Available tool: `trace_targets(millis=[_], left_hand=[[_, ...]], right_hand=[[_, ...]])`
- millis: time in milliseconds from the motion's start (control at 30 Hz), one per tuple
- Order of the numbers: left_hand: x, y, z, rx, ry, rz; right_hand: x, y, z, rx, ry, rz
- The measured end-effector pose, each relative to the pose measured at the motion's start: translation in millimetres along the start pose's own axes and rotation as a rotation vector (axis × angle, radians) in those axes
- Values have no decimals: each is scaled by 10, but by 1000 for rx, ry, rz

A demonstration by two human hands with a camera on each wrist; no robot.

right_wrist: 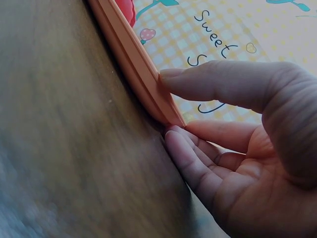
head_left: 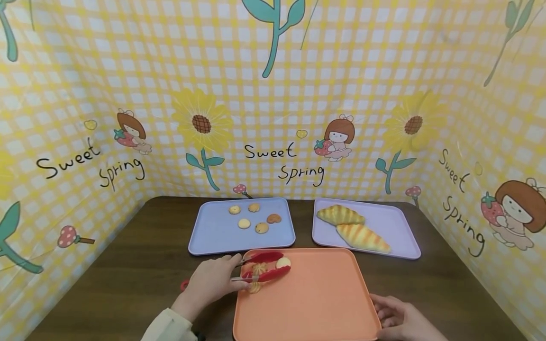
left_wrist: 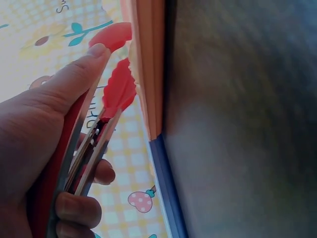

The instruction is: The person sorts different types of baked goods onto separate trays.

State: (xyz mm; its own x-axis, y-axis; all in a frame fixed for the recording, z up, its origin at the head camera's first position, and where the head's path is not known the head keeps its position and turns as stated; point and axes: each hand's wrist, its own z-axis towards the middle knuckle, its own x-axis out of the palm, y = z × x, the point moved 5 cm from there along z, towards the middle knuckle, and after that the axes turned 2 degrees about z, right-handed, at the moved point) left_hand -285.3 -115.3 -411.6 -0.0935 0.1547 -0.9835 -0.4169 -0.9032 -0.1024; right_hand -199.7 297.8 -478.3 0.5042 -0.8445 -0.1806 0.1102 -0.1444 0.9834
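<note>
The left grip (head_left: 213,282) holds red tongs (head_left: 275,274) at cookies (head_left: 283,262) on an orange tray (head_left: 313,303); the right grip (head_left: 401,316) holds its edge. Behind, a blue tray (head_left: 215,239) bears five cookies (head_left: 261,228), a lilac tray (head_left: 379,218) two croissants (head_left: 362,237).

Yellow-and-white gingham backdrop (head_left: 264,104) on three sides, lightly creased. Printed sunflowers (head_left: 201,124), cartoon girls (head_left: 339,131) holding strawberries, small hearts (head_left: 302,134), "Sweet Spring" lettering (head_left: 270,151). Dark wood-grain tabletop (head_left: 141,265), rounded far corners, back edge at the backdrop. Lighting soft.

Orange tray (head_left: 317,298) leaves room rightward – tongs (head_left: 274,273) obstruct far left
</note>
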Motion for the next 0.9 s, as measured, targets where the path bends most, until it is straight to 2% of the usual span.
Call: trace_targets(millis=[167,400,633,900], left_hand=[[-8,-10,-5,5,-38,-4],[-76,8,-42,-6,-90,21],[-118,136,-115,-37,-138,55],[-187,302,-141,-58,-195,70]], right_hand=[[2,-10,-9,47,-6,21],[9,16,-6,-10,-2,-21],[15,7,11,12,5,13],[6,12,6,32,-2,-1]])
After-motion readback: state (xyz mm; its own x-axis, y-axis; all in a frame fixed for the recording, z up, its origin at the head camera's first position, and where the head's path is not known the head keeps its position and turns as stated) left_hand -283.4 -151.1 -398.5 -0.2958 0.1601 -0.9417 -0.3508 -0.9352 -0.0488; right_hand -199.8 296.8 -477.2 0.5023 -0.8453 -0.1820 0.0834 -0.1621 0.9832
